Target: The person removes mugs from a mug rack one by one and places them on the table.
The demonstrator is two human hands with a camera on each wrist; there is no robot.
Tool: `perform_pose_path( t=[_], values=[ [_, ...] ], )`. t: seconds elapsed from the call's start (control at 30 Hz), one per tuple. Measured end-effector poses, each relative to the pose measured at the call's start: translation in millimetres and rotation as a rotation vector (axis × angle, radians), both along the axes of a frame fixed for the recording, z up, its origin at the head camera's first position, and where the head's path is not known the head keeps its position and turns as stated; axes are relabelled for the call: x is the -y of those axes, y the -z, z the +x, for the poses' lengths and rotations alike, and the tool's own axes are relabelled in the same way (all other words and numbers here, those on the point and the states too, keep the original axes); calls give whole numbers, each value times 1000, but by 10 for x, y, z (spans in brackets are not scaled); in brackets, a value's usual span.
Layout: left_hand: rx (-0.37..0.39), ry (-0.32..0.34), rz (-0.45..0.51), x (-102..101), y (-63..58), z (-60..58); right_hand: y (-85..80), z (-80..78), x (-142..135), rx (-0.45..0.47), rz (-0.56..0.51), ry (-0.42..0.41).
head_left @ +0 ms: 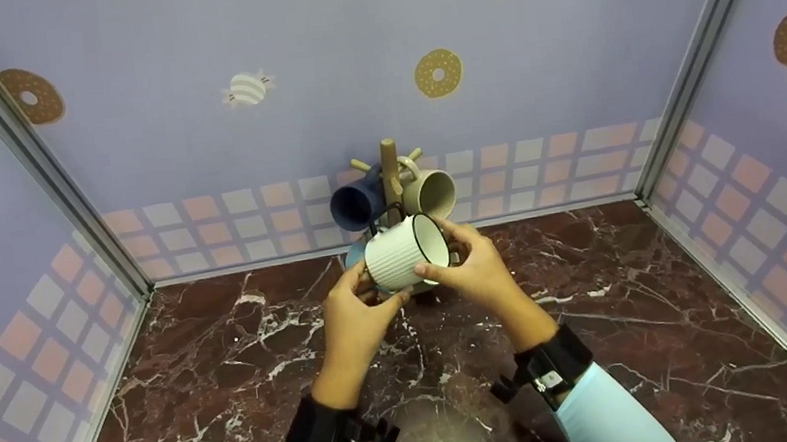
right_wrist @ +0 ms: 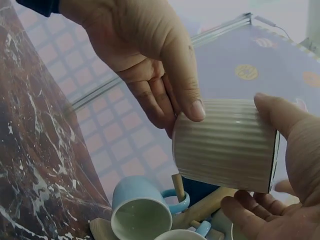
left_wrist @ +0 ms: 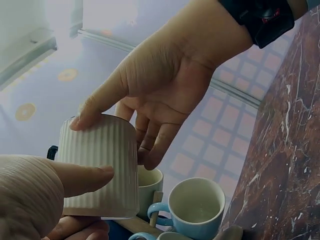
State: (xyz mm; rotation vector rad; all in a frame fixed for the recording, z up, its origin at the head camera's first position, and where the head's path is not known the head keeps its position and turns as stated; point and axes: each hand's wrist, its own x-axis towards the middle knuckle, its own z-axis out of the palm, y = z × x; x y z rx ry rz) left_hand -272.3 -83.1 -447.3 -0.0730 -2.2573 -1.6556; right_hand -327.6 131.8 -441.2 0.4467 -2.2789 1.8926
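Note:
Both hands hold a white ribbed mug (head_left: pixel 398 256) with a black rim, tilted so that its mouth faces right. My left hand (head_left: pixel 356 314) grips the base end, thumb below. At the rim end, my right hand (head_left: pixel 478 270) pinches the mug with its thumb on the near side. The mug's black handle (head_left: pixel 386 212) points away toward a wooden mug tree (head_left: pixel 389 154). On that tree hang a dark blue mug (head_left: pixel 353 207) at left and a beige mug (head_left: pixel 433 195) at right. A light blue mug (left_wrist: pixel 197 212) hangs lower, mostly hidden in the head view.
A dark red marbled tabletop (head_left: pixel 235 398) spreads around the tree's foot. Behind the tree stands a purple wall (head_left: pixel 344 122) with printed sweets and tiles. Side panels (head_left: pixel 768 152) close off left and right.

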Motion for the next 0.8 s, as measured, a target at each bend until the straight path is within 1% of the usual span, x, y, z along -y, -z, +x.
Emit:
perform_pose_path(
  t=[0.1,0.23,0.33,0.43,0.53,0.6,0.73,0.8],
  values=[
    [4,-20,-32,-5,11,30,12,48,15,-2,0,19],
    [-5,-45,-87,-21,44,48,31,110,46,15,-60,34],
    [-55,-79,-155,-31,94,60,49,148,70,28,-80,46],
    [-131,-118,-255,-46,149,72,50,183,86,35,-86,65],
    [-226,-155,-372,-58,206,71,34,210,98,39,-83,84],
    [-307,-176,-450,-64,232,83,18,229,106,40,-72,92],
    [-513,-219,-610,-87,302,98,10,252,120,43,-30,125],
    [-607,-230,-672,-100,353,95,14,261,125,47,-10,143]
  ],
)
